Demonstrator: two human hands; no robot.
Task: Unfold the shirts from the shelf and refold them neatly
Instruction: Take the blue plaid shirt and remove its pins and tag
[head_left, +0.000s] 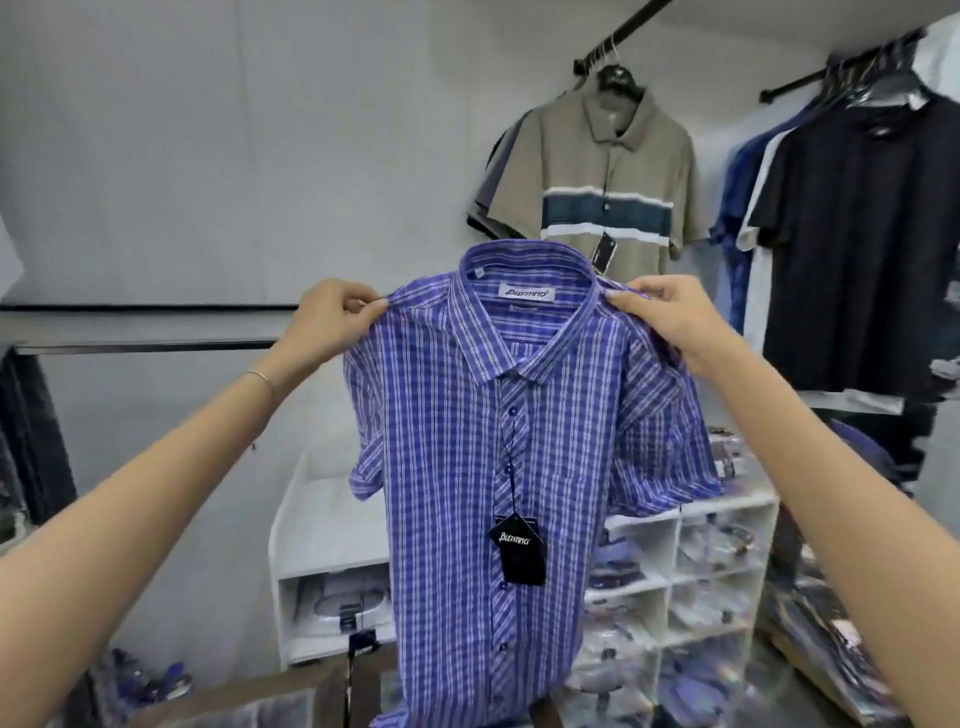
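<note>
The person holds a blue and white checked short-sleeved cotton shirt (519, 441) up in the air, fully opened out, so the unfolding step looks finished and the refolding is not yet begun. The shirt hangs from its two shoulders, front side toward the camera, buttoned, with a black paper hang tag (519, 551) on a string over the button line. Its lower hem goes out of view at the bottom edge.

The left hand (327, 317) pinches the fabric at one shoulder seam, fingers curled and thumb pressing against them. The right hand (660, 317) grips the other shoulder in the same way. Both arms are stretched forward and raised, at nearly equal height, so the collar sits level between the hands.

The next move probably calls for a flat surface: the shirt must be laid down, likely face down, and the sleeves turned in. A brown wooden table edge (249, 696) seems to be below, but this part is blurred and cannot be judged well.

Behind the shirt stands a white cubby shelf (675, 566) with packed shirts, and a beige striped polo shirt (608, 182) hangs on the wall rail.
</note>
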